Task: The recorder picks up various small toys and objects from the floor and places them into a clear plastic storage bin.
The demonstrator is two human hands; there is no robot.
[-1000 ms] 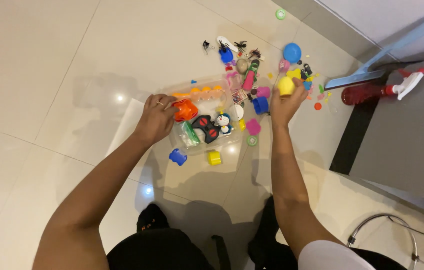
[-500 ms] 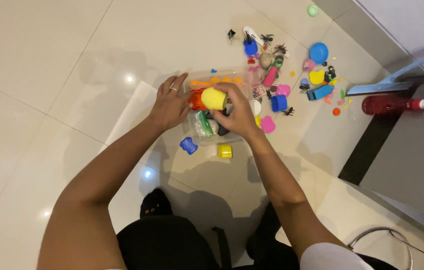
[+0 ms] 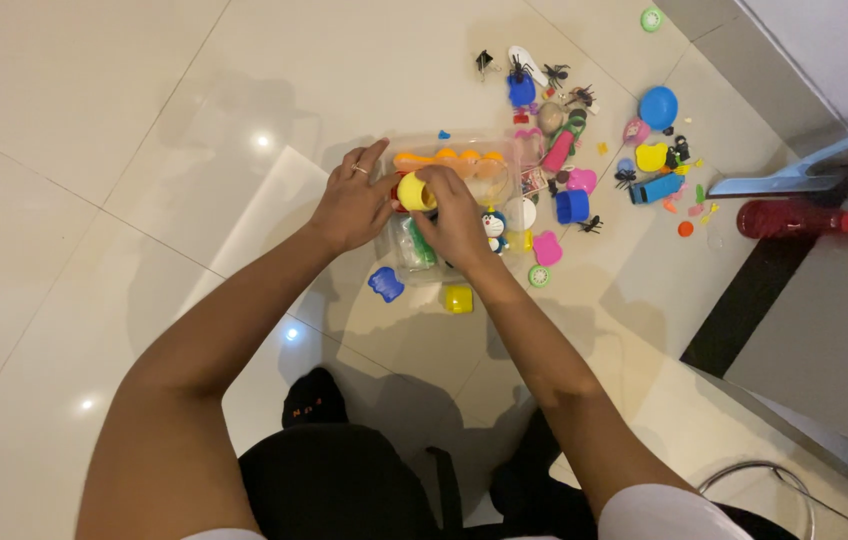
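Note:
My right hand holds a small yellow cup-shaped toy over a clear plastic box on the tiled floor. My left hand, with a ring on one finger, rests at the box's left side and touches the same yellow toy. An orange tray piece lies along the far side of the box. A blue-and-white cartoon cat figure sits by my right hand.
Loose small toys lie scattered at the upper right: a blue dish, a yellow piece, a blue cup, pink pieces, black toy spiders. A blue piece and yellow block lie nearer me. A red spray bottle lies at right.
My right hand has brought the yellow toy from the scattered pile at the right over to the box. Both hands now meet on it over the box's left part.

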